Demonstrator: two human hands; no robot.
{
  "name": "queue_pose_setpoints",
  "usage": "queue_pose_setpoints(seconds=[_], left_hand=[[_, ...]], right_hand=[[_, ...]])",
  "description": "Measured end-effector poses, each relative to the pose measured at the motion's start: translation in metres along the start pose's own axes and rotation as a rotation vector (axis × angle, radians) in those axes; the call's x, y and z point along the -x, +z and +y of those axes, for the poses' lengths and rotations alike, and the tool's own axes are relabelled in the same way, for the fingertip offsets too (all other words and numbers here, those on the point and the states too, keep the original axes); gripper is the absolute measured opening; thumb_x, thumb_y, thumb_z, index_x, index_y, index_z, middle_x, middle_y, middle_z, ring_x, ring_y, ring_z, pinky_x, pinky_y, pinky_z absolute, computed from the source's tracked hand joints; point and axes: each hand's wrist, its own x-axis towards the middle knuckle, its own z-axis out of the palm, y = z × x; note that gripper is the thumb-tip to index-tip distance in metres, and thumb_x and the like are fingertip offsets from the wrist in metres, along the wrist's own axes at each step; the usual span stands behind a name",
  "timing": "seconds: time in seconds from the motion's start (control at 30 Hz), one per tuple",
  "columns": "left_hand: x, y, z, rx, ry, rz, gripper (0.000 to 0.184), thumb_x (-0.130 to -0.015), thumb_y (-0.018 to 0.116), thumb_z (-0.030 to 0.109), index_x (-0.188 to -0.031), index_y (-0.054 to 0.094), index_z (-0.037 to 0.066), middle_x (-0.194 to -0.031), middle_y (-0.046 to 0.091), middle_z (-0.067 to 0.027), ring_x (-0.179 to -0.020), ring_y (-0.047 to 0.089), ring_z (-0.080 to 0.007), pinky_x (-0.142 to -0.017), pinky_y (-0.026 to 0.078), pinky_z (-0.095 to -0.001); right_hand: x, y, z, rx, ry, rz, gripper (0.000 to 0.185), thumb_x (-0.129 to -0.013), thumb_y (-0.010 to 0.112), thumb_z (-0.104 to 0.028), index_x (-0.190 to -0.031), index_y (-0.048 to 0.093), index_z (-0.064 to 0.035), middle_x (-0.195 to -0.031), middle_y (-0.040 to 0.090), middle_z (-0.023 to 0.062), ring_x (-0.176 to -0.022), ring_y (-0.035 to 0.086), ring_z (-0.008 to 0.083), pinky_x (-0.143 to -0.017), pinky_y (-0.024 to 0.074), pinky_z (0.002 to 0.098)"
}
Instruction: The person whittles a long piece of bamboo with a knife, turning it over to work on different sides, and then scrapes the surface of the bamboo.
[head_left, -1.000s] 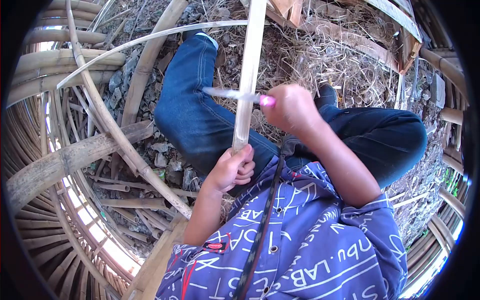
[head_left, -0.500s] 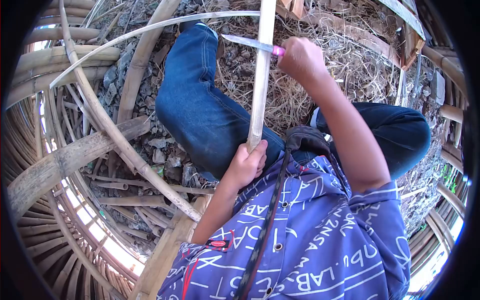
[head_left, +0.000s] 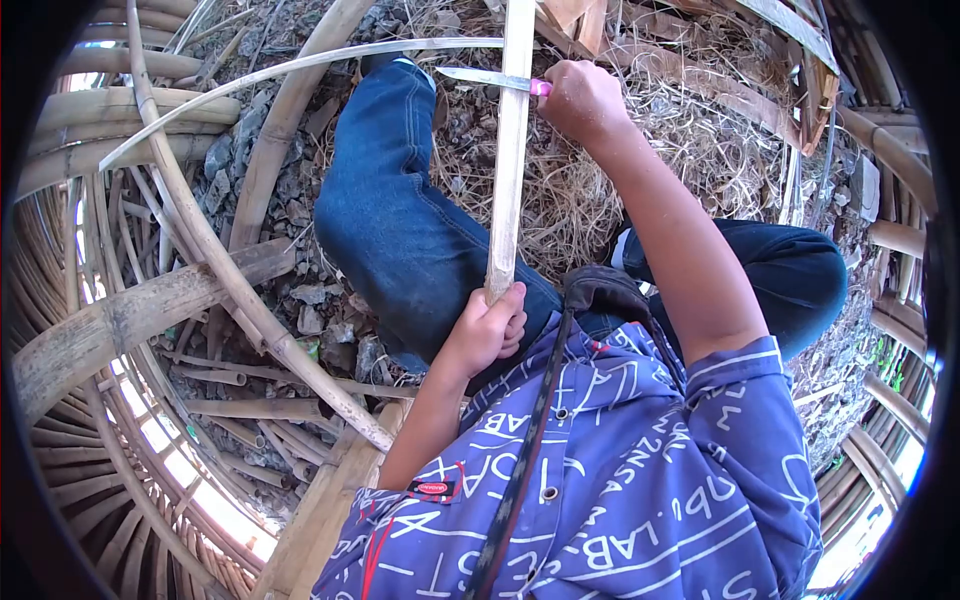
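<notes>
My left hand (head_left: 487, 328) is closed round the lower end of a pale bamboo strip (head_left: 508, 190), which runs up past the top of the view. My right hand (head_left: 585, 97) grips a knife (head_left: 478, 76) by its pink handle. The blade lies across the strip's upper part and its tip sticks out to the left. Most of the handle is hidden in my fingers. From near the blade, a long thin sliver (head_left: 300, 62) curves away to the left; whether it still joins the strip I cannot tell.
Bamboo poles (head_left: 215, 255) lie at the left over grey stones (head_left: 312, 312). Fine shavings (head_left: 560, 210) cover the ground between my legs. A wooden frame (head_left: 815, 95) stands at the upper right. A dark strap (head_left: 520, 470) hangs down my shirt.
My right hand and the knife have shifted slightly left and up. The bamboo strip's upper part has moved a little left. My left hand keeps its grip.
</notes>
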Motion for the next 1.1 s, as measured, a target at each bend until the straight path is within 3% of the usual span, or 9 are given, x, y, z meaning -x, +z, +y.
queue_pose_setpoints(seconds=[0.37, 0.47, 0.6, 0.7, 0.8, 0.87, 0.93, 1.1], left_hand=[[0.009, -0.001, -0.001, -0.024, 0.004, 0.000, 0.039, -0.096, 0.046, 0.030, -0.063, 0.033, 0.013, -0.048, 0.023, 0.0056, -0.038, 0.020, -0.0040, -0.034, 0.017, -0.0217], [0.021, 0.001, -0.017, -0.137, -0.010, 0.037, 0.040, -0.097, 0.046, 0.028, -0.062, 0.032, 0.013, -0.048, 0.025, 0.0054, -0.038, 0.022, -0.0042, -0.035, 0.017, -0.0220], [0.025, -0.005, -0.017, -0.083, -0.013, 0.039, 0.041, -0.097, 0.044, 0.026, -0.060, 0.032, 0.013, -0.048, 0.025, 0.0054, -0.038, 0.022, -0.0044, -0.035, 0.017, -0.0223], [0.019, -0.011, -0.017, -0.045, -0.013, -0.016, 0.038, -0.098, 0.043, 0.026, -0.063, 0.033, 0.013, -0.049, 0.026, 0.0054, -0.038, 0.022, -0.0043, -0.035, 0.017, -0.0222], [0.016, -0.012, -0.014, -0.007, -0.037, -0.032, 0.036, -0.098, 0.043, 0.026, -0.066, 0.035, 0.012, -0.049, 0.027, 0.0052, -0.038, 0.022, -0.0042, -0.035, 0.018, -0.0222], [0.016, -0.008, -0.015, -0.008, -0.059, -0.007, 0.035, -0.098, 0.044, 0.026, -0.067, 0.036, 0.012, -0.050, 0.028, 0.0052, -0.038, 0.023, -0.0043, -0.035, 0.018, -0.0222], [0.017, -0.001, -0.018, -0.129, -0.026, 0.123, 0.035, -0.097, 0.045, 0.026, -0.065, 0.037, 0.012, -0.049, 0.028, 0.0054, -0.038, 0.024, -0.0042, -0.035, 0.019, -0.0224], [0.021, -0.004, -0.032, -0.293, 0.071, 0.154, 0.037, -0.097, 0.045, 0.025, -0.063, 0.036, 0.012, -0.049, 0.029, 0.0057, -0.038, 0.025, -0.0042, -0.035, 0.020, -0.0224]], right_hand=[[-0.013, 0.000, 0.007, -0.035, -0.021, 0.055, 0.017, -0.077, 0.061, -0.023, -0.072, 0.068, -0.0091, -0.073, 0.066, 0.0145, -0.071, 0.066, 0.0319, -0.066, 0.0531, 0.0412], [-0.039, -0.003, 0.035, -0.100, 0.326, 0.021, 0.023, -0.083, 0.057, -0.028, -0.082, 0.069, -0.0087, -0.082, 0.067, 0.0168, -0.080, 0.066, 0.0327, -0.072, 0.0523, 0.0415], [-0.045, -0.039, 0.057, 0.062, 0.220, 0.070, 0.027, -0.084, 0.054, -0.029, -0.084, 0.069, -0.0064, -0.084, 0.067, 0.0177, -0.081, 0.065, 0.0346, -0.072, 0.0519, 0.0414], [-0.021, -0.039, 0.056, -0.073, 0.227, 0.131, 0.027, -0.083, 0.054, -0.028, -0.081, 0.068, -0.0050, -0.078, 0.066, 0.0183, -0.074, 0.065, 0.0355, -0.067, 0.0522, 0.0425], [0.028, -0.033, 0.016, -0.261, 0.184, 0.119, 0.025, -0.081, 0.056, -0.026, -0.075, 0.067, -0.0042, -0.070, 0.065, 0.0178, -0.067, 0.065, 0.0348, -0.066, 0.0524, 0.0439], [0.054, -0.026, -0.013, -0.230, 0.048, -0.038, 0.026, -0.081, 0.058, -0.028, -0.070, 0.067, -0.0056, -0.067, 0.064, 0.0167, -0.064, 0.065, 0.0339, -0.065, 0.0528, 0.0436], [0.058, -0.017, -0.024, -0.126, -0.010, -0.055, 0.028, -0.081, 0.057, -0.030, -0.066, 0.066, -0.0077, -0.065, 0.064, 0.0159, -0.063, 0.065, 0.0336, -0.063, 0.0532, 0.0427], [0.011, -0.019, 0.005, -0.056, 0.132, 0.005, 0.027, -0.086, 0.054, -0.025, -0.073, 0.065, -0.0042, -0.069, 0.064, 0.0163, -0.067, 0.065, 0.0331, -0.062, 0.0522, 0.0426]])
